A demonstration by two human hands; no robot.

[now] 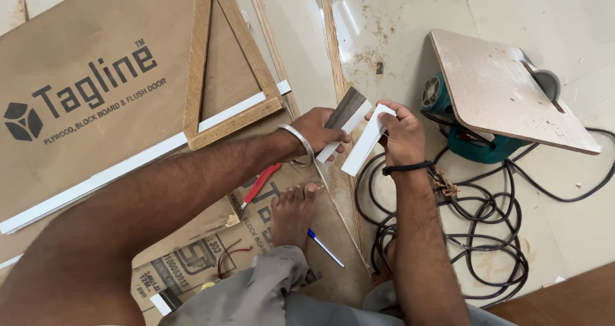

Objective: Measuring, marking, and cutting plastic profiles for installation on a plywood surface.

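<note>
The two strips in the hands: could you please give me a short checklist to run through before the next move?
1. Left hand grips the dark-faced strip: ok.
2. Right hand grips the white strip: ok.
3. Strip ends aligned: cannot tell.
4. Bare foot apart from the saw: ok.
5. Black cable coiled beside the right arm: not ok.
6. Pen near the foot: ok.

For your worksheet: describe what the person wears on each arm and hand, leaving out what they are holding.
Both arms are bare with no sleeves in view, and neither hand is gloved. The left hand has a plain silver-coloured metal bangle round its wrist. The right hand has a thin black band round its wrist. No rings or watch can be made out.
</note>
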